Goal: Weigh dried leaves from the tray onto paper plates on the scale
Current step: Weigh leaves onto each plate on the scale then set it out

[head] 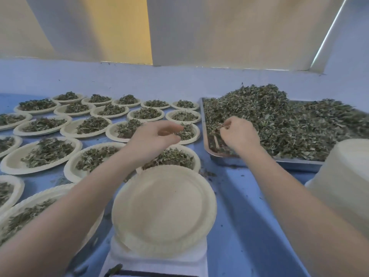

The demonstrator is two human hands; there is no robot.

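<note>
Blue tabletop backed by a pale wall, seen from above my forearms. At near centre an unfilled paper plate sits on the white scale. To the far right of it lies the metal tray, heaped with dried leaves, its long axis running left to right. My right hand is in the tray's near left corner, fingers curled into the leaves and gathering a pinch. My left hand hovers loosely open, holding nothing, above the filled plates spread over the left half of the table. A stack of spare plates stands at the near right. I judge the coming move to run from the tray down and left toward me to the plate on the scale, the right hand being nearer the leaves.
</note>
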